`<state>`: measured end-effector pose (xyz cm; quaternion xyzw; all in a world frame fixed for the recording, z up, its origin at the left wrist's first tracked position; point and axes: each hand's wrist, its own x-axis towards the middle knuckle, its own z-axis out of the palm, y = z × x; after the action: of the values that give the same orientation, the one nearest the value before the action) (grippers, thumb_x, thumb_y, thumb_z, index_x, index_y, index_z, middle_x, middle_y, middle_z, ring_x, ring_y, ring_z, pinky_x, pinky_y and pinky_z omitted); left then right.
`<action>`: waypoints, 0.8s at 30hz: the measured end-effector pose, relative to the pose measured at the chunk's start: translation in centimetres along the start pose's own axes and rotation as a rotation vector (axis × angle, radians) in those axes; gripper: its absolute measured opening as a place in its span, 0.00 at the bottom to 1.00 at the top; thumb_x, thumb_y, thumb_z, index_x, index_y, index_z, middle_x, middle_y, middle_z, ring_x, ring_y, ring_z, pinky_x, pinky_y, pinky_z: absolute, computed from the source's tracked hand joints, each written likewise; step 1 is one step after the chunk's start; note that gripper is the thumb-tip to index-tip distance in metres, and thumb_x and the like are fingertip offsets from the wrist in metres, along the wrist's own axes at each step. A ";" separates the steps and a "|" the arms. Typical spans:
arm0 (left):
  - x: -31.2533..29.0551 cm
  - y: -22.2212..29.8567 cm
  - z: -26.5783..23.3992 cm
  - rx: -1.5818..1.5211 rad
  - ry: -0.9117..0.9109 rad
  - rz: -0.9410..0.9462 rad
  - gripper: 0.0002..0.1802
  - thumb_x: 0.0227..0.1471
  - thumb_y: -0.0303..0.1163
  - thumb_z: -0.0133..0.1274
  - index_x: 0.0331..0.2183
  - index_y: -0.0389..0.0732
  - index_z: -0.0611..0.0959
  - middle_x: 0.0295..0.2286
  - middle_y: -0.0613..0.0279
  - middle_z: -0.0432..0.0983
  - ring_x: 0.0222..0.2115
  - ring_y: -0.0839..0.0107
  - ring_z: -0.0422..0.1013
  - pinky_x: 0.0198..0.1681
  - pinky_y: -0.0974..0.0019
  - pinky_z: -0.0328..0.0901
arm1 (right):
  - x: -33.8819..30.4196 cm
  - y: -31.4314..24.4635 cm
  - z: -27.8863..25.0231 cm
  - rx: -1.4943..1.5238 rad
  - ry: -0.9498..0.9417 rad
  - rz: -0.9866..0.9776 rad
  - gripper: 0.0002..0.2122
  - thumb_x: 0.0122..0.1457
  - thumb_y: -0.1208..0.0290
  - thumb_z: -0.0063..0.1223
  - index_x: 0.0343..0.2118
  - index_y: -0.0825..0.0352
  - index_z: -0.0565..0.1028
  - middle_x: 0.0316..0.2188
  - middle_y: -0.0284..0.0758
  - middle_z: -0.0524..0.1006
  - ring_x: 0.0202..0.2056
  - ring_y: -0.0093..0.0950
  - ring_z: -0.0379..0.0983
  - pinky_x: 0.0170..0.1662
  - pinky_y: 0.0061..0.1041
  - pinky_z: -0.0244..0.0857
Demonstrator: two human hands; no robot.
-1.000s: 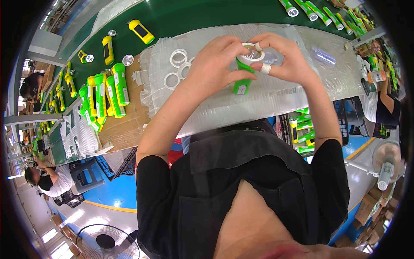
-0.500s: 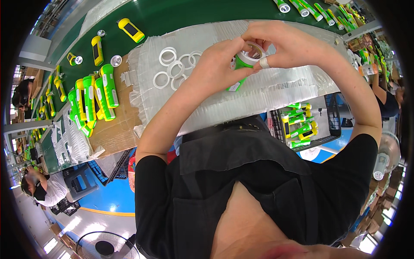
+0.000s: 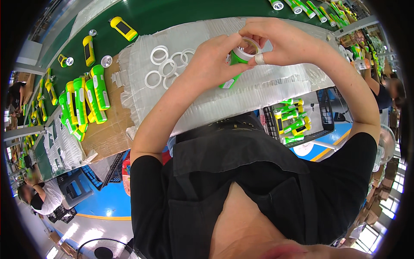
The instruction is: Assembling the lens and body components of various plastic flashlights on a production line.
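My left hand (image 3: 211, 62) and my right hand (image 3: 286, 43) are both closed round the head of a green flashlight (image 3: 235, 58), lens end up. A white ring (image 3: 246, 56) sits on its rim, and the clear reflector shows inside it. My thumbs press on the near side of the ring; a pale band wraps my right thumb. The flashlight's lower body shows under my left hand and tilts toward me. Left of my left hand, several loose white rings (image 3: 167, 67) lie on the film-covered cardboard (image 3: 189, 108).
Several green and yellow flashlights (image 3: 98, 88) are piled on bare cardboard at the left. On the green belt (image 3: 159, 15) lie yellow flashlight parts (image 3: 123, 28) and a loose reflector (image 3: 106, 61). Finished-looking flashlights (image 3: 297, 8) line the far right. A black crate (image 3: 326, 112) of flashlights stands below the table edge.
The view has shifted, so the table and its things sit slightly further left in the picture. Both hands stay on the flashlight, with only slight finger movement around the ring.
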<state>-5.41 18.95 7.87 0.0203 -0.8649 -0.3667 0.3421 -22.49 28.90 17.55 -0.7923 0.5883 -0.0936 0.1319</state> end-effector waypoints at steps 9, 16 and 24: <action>0.0 -0.3 -0.3 -0.024 -0.017 -0.014 0.22 0.40 0.37 0.69 0.36 0.41 0.78 0.32 0.64 0.78 0.28 0.67 0.71 0.31 0.67 0.66 | 0.7 -0.7 -0.7 -0.040 -0.056 0.026 0.20 0.43 0.69 0.67 0.38 0.70 0.73 0.30 0.37 0.72 0.32 0.34 0.71 0.35 0.31 0.67; -0.1 -0.7 -0.2 -0.011 -0.038 -0.016 0.21 0.40 0.37 0.68 0.36 0.42 0.78 0.33 0.64 0.79 0.30 0.67 0.73 0.32 0.68 0.67 | 0.6 -1.2 -0.8 -0.124 -0.055 0.009 0.18 0.43 0.68 0.67 0.37 0.69 0.75 0.33 0.40 0.75 0.36 0.40 0.74 0.39 0.35 0.68; 0.0 -0.9 -0.2 -0.011 -0.040 -0.036 0.21 0.40 0.36 0.68 0.36 0.42 0.78 0.33 0.65 0.79 0.28 0.67 0.72 0.30 0.67 0.67 | 0.7 -0.4 -0.4 -0.113 -0.019 -0.034 0.17 0.43 0.68 0.66 0.34 0.69 0.72 0.29 0.38 0.73 0.32 0.37 0.72 0.35 0.33 0.67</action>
<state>-5.48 18.16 7.36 0.0264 -0.8690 -0.3780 0.3181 -22.03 28.28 18.04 -0.8092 0.5778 -0.0547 0.0911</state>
